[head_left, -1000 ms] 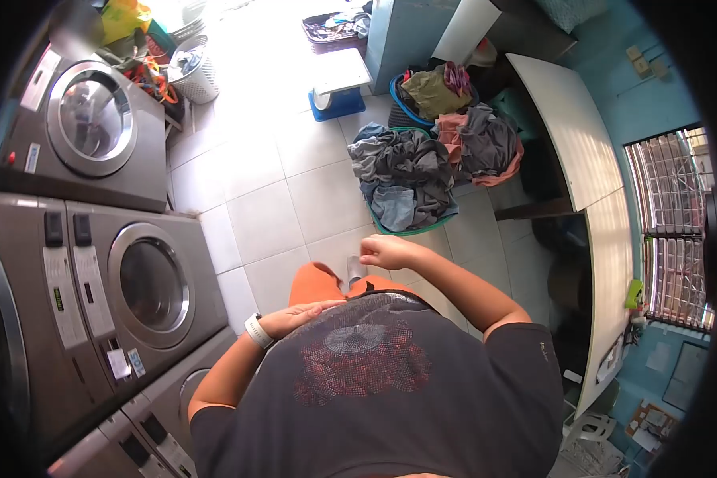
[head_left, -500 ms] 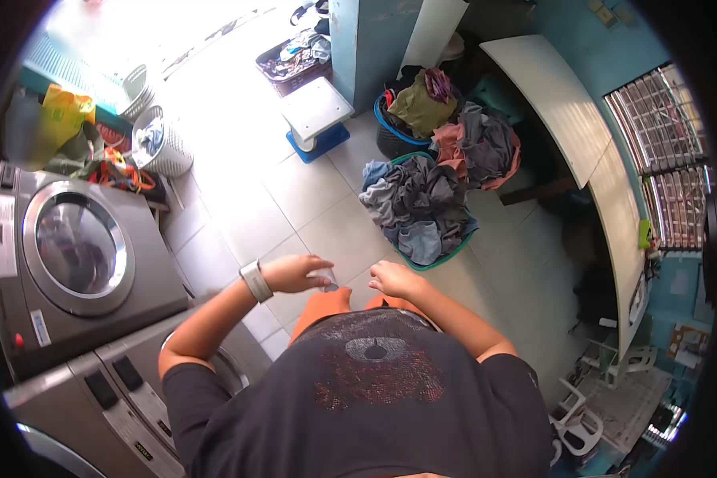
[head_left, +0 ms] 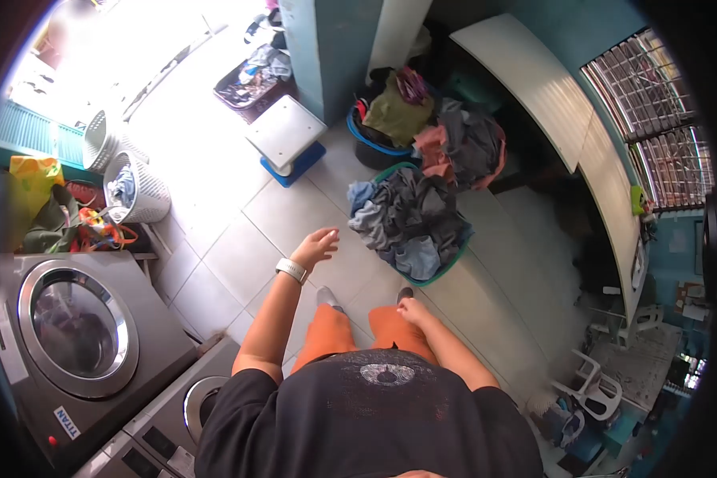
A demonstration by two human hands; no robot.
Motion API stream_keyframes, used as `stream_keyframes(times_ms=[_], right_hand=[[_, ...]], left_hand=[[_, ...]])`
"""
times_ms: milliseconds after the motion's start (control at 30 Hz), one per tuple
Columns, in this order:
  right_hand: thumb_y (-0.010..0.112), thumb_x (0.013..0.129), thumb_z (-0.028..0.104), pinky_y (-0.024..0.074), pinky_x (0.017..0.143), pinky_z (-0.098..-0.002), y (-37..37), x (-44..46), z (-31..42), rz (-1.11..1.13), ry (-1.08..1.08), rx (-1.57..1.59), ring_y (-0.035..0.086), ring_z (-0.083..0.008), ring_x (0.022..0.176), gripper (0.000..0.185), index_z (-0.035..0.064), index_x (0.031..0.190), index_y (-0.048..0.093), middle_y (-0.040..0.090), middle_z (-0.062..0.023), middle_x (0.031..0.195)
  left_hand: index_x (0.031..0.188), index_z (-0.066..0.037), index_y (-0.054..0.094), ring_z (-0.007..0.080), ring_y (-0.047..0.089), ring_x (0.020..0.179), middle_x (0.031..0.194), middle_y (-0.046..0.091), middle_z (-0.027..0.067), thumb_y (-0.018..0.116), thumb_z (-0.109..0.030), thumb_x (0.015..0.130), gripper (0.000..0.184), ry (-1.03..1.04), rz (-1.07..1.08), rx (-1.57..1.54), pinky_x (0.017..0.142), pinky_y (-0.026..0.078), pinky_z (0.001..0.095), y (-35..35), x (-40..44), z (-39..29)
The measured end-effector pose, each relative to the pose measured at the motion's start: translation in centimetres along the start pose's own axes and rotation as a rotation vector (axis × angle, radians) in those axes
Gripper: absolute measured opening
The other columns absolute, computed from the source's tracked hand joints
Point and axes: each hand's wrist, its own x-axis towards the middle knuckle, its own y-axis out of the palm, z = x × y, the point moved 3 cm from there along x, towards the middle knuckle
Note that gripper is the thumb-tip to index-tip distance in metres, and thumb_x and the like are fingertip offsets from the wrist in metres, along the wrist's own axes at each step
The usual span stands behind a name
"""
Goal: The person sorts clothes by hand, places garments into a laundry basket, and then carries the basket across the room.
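Left hand [head_left: 316, 247]: empty, fingers loosely parted. Right hand [head_left: 411, 311]: beside orange shorts [head_left: 324, 333], finger state unclear. Green basket [head_left: 452, 268], right: overheaped; a foot's knock could spill clothes [head_left: 410, 211].

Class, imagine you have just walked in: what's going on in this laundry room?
A person in orange trousers stands on the tiled floor, apparently holding nothing. The left hand, below a pale wristwatch, is held out with fingers slightly bent; the right hand is by the right leg. Ahead sits a green plastic basket heaped with grey and blue clothes, touched by neither hand.
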Motion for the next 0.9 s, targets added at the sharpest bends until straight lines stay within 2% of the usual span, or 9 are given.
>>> stream_keyframes(times_ms=[200,333,467,600,633,667,733,800,900], right_hand=[[0.06,0.084,0.03,0.0474,0.082,-0.0392,-3.6,-2.5,-10.5,0.045,0.459,0.027,0.06,-0.0302,0.096,0.028,0.0084,0.102,0.062,0.064,-0.012,0.101],[0.06,0.085,0.031,0.0475,0.082,-0.0382,-6.2,-2.1,-15.1,0.069,0.46,0.05,0.06,-0.028,0.096,0.028,0.0092,0.103,0.061,0.064,-0.0114,0.1],[0.058,0.085,0.03,0.0475,0.081,-0.0397,-9.7,-0.6,-18.6,0.023,0.429,0.151,0.06,-0.0307,0.095,0.025,0.0084,0.098,0.061,0.064,-0.0132,0.1],[0.058,0.085,0.031,0.0483,0.079,-0.0395,-12.7,1.4,-22.5,-0.052,0.418,0.182,0.061,-0.0305,0.089,0.025,0.008,0.096,0.062,0.065,-0.0121,0.094],[0.059,0.085,0.03,0.0484,0.079,-0.0391,-13.1,1.9,-23.9,-0.055,0.432,0.172,0.061,-0.03,0.089,0.025,0.0079,0.097,0.062,0.065,-0.0119,0.093],[0.06,0.085,0.029,0.0485,0.079,-0.0387,-13.5,2.8,-25.3,-0.058,0.446,0.162,0.061,-0.0295,0.089,0.025,0.0079,0.097,0.062,0.065,-0.0118,0.093],[0.062,0.084,0.028,0.0481,0.079,-0.0371,-14.5,4.6,-27.0,-0.036,0.521,0.195,0.061,-0.027,0.089,0.027,0.0066,0.1,0.061,0.065,-0.0114,0.094],[0.064,0.083,0.027,0.0478,0.079,-0.0356,-13.8,5.9,-29.7,-0.005,0.612,0.229,0.061,-0.0246,0.089,0.029,0.0053,0.102,0.061,0.065,-0.011,0.096],[0.07,0.08,0.029,0.0466,0.081,-0.0347,-11.5,9.1,-33.0,-0.078,0.662,0.571,0.06,-0.0237,0.092,0.04,0.003,0.108,0.059,0.064,-0.0113,0.101]], left_hand=[[0.125,-0.01,0.051,0.019,0.056,0.099,0.114,0.058,0.0075,0.052,-0.038,0.092,0.043,-0.359,-0.011,0.251,0.083,0.047,0.0338,4.5,1.4,7.0],[0.118,-0.009,0.056,0.0162,0.058,0.084,0.103,0.061,0.0056,0.053,-0.034,0.091,0.037,-0.354,-0.254,0.191,0.072,0.048,0.0313,4.9,4.8,10.5],[0.114,-0.01,0.058,0.0167,0.059,0.083,0.1,0.062,0.0061,0.054,-0.033,0.091,0.032,-0.446,-0.365,0.155,0.071,0.049,0.0326,7.1,9.2,12.2],[0.124,-0.009,0.05,0.0299,0.057,0.099,0.11,0.058,0.0137,0.062,-0.041,0.085,0.051,-0.413,-0.41,0.335,0.082,0.049,0.0424,9.0,15.4,11.7],[0.129,-0.007,0.044,0.0386,0.048,0.112,0.12,0.051,0.0199,0.067,-0.046,0.079,0.068,-0.253,-0.556,0.781,0.093,0.043,0.0445,8.6,17.0,11.1],[0.129,-0.007,0.044,0.0386,0.048,0.112,0.12,0.051,0.0199,0.067,-0.046,0.079,0.068,-0.246,-0.563,0.778,0.093,0.043,0.0445,8.2,18.9,11.3],[0.129,-0.005,0.044,0.0405,0.043,0.118,0.126,0.045,0.0239,0.07,-0.05,0.073,0.076,0.043,-0.859,0.75,0.098,0.038,0.0421,7.3,21.7,9.0],[0.13,-0.003,0.042,0.04,0.041,0.121,0.131,0.038,0.0272,0.071,-0.053,0.07,0.084,0.043,-0.83,0.752,0.1,0.037,0.0431,5.6,25.1,8.1],[0.13,0.0,0.041,0.0375,0.048,0.116,0.126,0.046,0.0272,0.074,-0.054,0.065,0.09,-0.124,-0.659,0.725,0.098,0.04,0.0402,5.7,27.3,4.3]])
